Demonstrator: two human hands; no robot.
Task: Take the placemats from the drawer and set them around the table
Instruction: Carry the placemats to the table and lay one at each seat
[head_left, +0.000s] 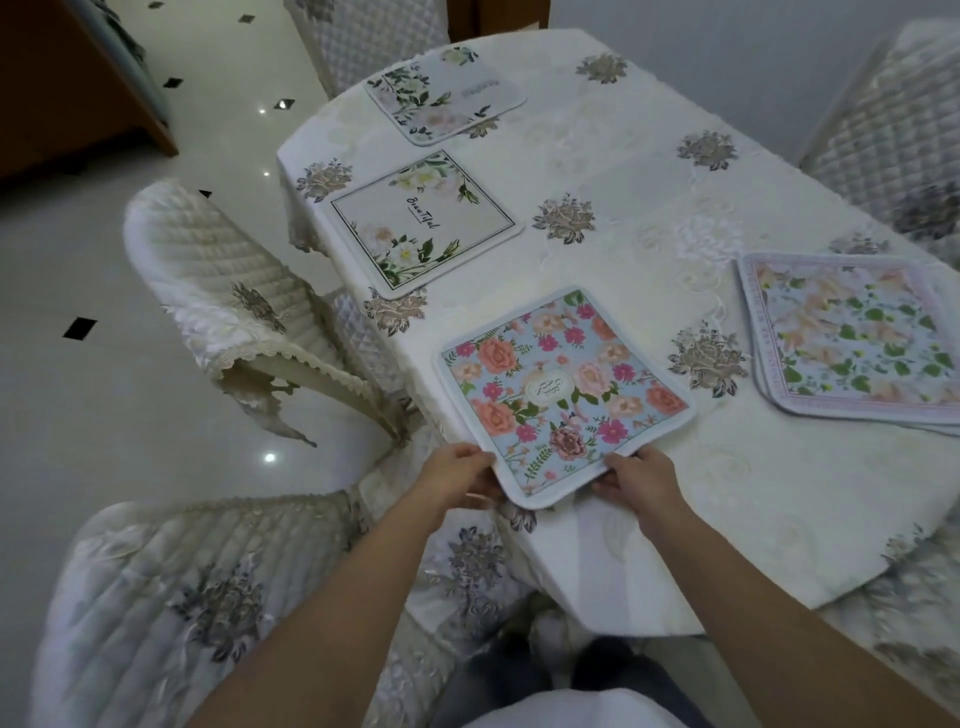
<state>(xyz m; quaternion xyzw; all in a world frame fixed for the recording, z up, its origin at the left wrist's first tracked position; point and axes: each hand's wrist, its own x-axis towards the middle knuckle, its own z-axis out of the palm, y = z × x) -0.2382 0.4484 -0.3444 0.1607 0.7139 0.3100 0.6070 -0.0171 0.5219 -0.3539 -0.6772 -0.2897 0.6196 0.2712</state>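
Head view: blue rose-printed fabric placemat with a pale padded border (563, 395) lying flat near the front edge of the oval table under an embroidered cream tablecloth (597, 171), its nearest corner overhanging slightly. Left hand (460, 475) pinching the left near edge, right hand (631, 480) gripping the right near edge, fingers tucked beneath. Two white floral placemats (426, 221) already laid along the left side; a small stack of pastel floral placemats (852, 338) waiting at right. Probably light, soft and somewhat floppy, so best held at two edges to stay flat. Likely to slide easily on cloth; worth nudging square beside the quilted cream chair (218, 286).
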